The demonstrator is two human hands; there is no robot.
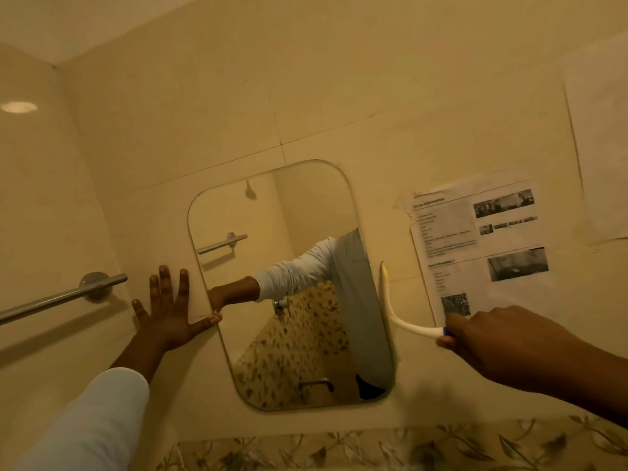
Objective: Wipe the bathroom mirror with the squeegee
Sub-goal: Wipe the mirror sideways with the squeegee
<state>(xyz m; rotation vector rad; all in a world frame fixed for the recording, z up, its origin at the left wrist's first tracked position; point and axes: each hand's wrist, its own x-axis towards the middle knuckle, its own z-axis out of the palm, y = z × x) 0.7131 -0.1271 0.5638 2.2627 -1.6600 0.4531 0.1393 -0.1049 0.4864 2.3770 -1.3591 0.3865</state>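
Note:
A frameless mirror with rounded corners hangs on the cream tiled wall. My right hand grips the handle of a white squeegee, whose blade stands upright against the mirror's right edge. My left hand lies flat with spread fingers on the wall just left of the mirror, its thumb touching the mirror's left edge. The glass reflects my sleeved arm and a patterned tile band.
A metal towel bar juts from the left wall. A printed paper sheet is stuck to the wall right of the mirror, close behind the squeegee. A larger blank sheet hangs at far right. Patterned tiles run below.

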